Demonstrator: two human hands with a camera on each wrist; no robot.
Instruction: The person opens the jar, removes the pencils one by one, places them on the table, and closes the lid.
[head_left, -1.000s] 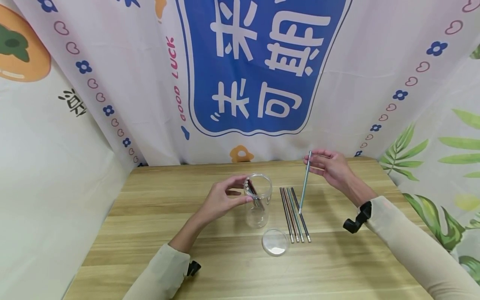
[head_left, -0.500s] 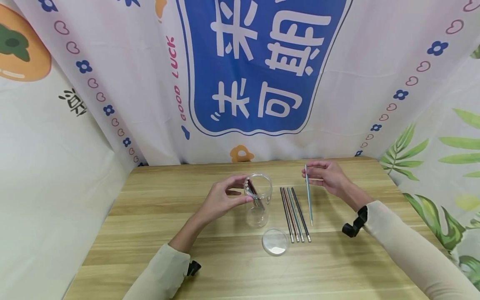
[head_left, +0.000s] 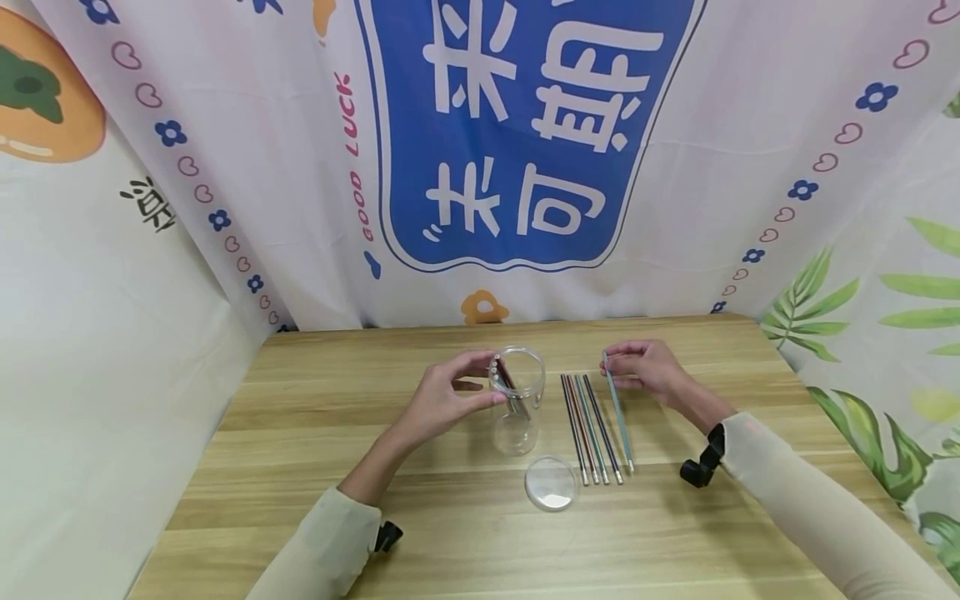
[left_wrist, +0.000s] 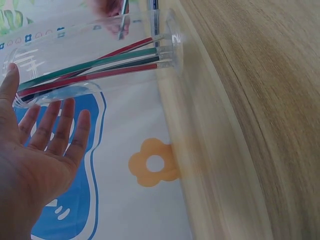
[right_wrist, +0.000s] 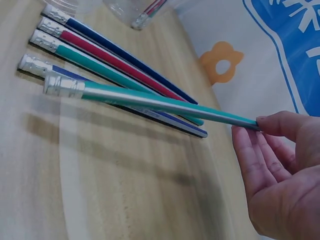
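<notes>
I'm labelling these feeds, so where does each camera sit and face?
Head: head-worn, looking forward and down at the table; left hand, right hand and sleeves show.
Left wrist: wrist-worn, facing the jar; left hand and blurred right hand show.
Right wrist: wrist-worn, facing the pencils; right hand shows.
Both wrist views share the jar and orange flower print.

On the worktop (head_left: 300,433), a jar (head_left: 537,396) stood between the left hand (head_left: 450,392), on its left, and a row of four pencils (head_left: 592,429), on its right. More pencils (left_wrist: 115,74) leaned inside it. A lid (head_left: 551,485) lay in front, slightly right. Right of the row was another pencil (head_left: 619,417), the right hand (head_left: 648,364) at its far end. A cloth (head_left: 322,250) hung behind.
</notes>
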